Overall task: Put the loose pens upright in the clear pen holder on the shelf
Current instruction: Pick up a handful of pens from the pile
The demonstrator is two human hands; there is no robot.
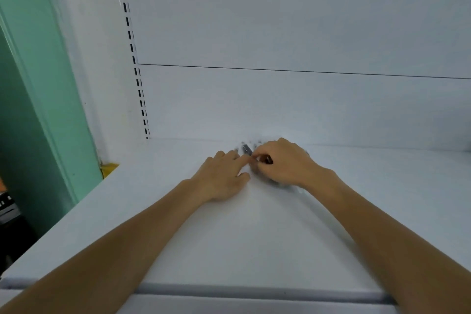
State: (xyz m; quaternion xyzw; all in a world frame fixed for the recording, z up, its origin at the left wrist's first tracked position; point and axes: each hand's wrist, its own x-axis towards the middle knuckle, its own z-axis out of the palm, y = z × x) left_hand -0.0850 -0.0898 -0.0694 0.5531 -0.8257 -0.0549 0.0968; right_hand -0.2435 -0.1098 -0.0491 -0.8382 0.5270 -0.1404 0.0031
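Both my hands meet at the back of a white shelf (229,237). My right hand (283,160) has its fingers curled round a dark pen (246,149), whose blurred grey end sticks out towards the back wall. More blurred pen ends (258,141) show just behind it. My left hand (221,173) lies flat on the shelf with its fingers straight, its fingertips touching the pen beside my right hand. A faint clear shape (281,184) shows under my right wrist; I cannot tell whether it is the pen holder.
The white back panel (280,99) rises right behind the hands. A slotted upright (139,84) runs down its left side. A green wall (38,84) stands to the left, with a yellow tag (109,168) at the shelf's left corner. The shelf's front lip (229,290) is near me.
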